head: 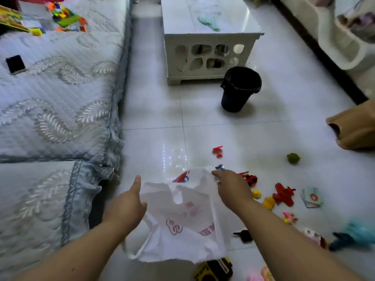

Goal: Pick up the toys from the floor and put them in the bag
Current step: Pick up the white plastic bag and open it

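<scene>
While left hand [127, 201] and right hand [233, 187] grip the thin white plastic bag [182, 224], glossy white tile floor [162, 110] lies open farther off; quilted grey-blue bed [60, 118] left, small coloured toys [284, 194] right.

To my left runs a sofa [50, 98] under a pale blue quilted cover stitched with leafy swirls. A small dark flat thing [15, 64] lies on it, and a heap of bright building blocks [66, 16] sits at its far end. Ahead of me stands a low white worktop [211, 39] with rounded cut-outs in its side and a pale green thing [209, 23] on its glossy top. Just beside its near right corner, a black bin [240, 89] with a dark liner stands on the white tiled floor [154, 110]. At my far right a tan paper-like thing [357, 128] lies on the tiles.
</scene>
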`<state>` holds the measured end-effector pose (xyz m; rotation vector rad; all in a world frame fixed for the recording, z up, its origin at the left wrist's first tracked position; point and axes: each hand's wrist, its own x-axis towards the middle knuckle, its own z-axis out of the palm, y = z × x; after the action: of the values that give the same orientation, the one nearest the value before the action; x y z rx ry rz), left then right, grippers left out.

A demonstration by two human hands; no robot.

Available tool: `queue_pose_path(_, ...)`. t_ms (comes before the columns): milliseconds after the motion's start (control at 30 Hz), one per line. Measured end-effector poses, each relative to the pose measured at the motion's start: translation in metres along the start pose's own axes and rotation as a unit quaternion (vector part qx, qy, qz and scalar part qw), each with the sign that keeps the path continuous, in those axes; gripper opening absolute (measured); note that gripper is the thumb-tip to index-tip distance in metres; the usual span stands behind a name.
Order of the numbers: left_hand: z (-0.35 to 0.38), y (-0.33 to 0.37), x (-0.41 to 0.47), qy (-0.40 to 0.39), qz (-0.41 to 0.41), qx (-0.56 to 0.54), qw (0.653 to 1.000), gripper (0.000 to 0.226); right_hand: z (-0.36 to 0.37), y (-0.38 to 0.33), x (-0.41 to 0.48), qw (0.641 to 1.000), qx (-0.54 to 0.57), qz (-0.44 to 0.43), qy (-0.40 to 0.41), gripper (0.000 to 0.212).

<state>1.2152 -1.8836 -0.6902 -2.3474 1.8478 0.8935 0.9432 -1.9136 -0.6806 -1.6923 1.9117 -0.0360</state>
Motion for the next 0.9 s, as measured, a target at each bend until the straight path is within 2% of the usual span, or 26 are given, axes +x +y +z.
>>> queue_pose_path(100, 0.004, -0.012, 0.033, 0.032, 0.006, 0.004, 0.999, 0.064, 0.011, -0.010, 0.025, 1.000, -0.007, -0.015, 0.024, 0.054)
queue_pose_path(200, 0.017, -0.027, 0.061, 0.064, 0.014, 0.002, 0.998, 0.033, 0.036, -0.015, 0.054, 0.999, -0.002, -0.031, 0.042, 0.050)
queue_pose_path(267, 0.031, -0.038, 0.076, 0.077, 0.011, -0.005, 0.997, 0.024, 0.056, -0.014, 0.071, 0.998, -0.010, -0.042, 0.042, 0.049)
queue_pose_path(367, 0.068, -0.058, 0.098, 0.119, -0.004, -0.025, 0.993, 0.022, 0.093, 0.000, 0.096, 0.997, -0.024, -0.057, 0.051, 0.050)
queue_pose_path(533, 0.143, -0.082, 0.131, 0.164, -0.021, -0.048, 0.985, 0.057, 0.161, 0.044, 0.130, 0.991, -0.060, -0.092, 0.080, 0.050)
queue_pose_path(633, 0.190, -0.090, 0.149, 0.193, -0.049, -0.026, 0.980, 0.046, 0.199, 0.070, 0.144, 0.986, -0.074, -0.125, 0.076, 0.051)
queue_pose_path(733, 0.226, -0.089, 0.174, 0.256, -0.061, -0.059, 0.963, 0.032, 0.227, 0.089, 0.164, 0.978, -0.102, -0.159, 0.086, 0.051)
queue_pose_path(900, 0.251, -0.093, 0.212, 0.344, -0.056, -0.142, 0.926, 0.025, 0.249, 0.117, 0.200, 0.968, -0.134, -0.164, 0.137, 0.047)
